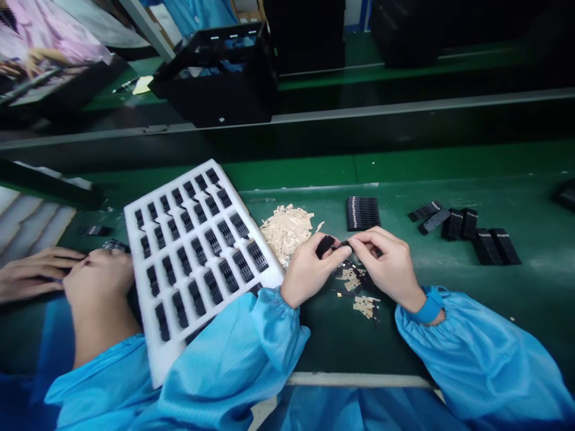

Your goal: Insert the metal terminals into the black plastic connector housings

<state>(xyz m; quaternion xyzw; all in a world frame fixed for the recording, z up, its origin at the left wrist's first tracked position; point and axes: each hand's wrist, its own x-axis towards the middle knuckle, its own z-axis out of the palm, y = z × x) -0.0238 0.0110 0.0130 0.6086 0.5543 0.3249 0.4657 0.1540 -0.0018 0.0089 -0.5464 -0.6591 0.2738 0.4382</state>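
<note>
My left hand pinches a small black part between thumb and fingers. My right hand, with a blue wrist strap, meets it from the right, fingertips closed on the same part's other end. Both hands hover over the green bench. Right below them lie a few small tan stickers. Left of my left forearm, a white foam tray holds several rows of black parts.
A heap of tan sticker backings lies beyond my left hand. Stacks of black parts and more sit to the right. A co-worker's hands rest at the left. A black crate stands behind the conveyor.
</note>
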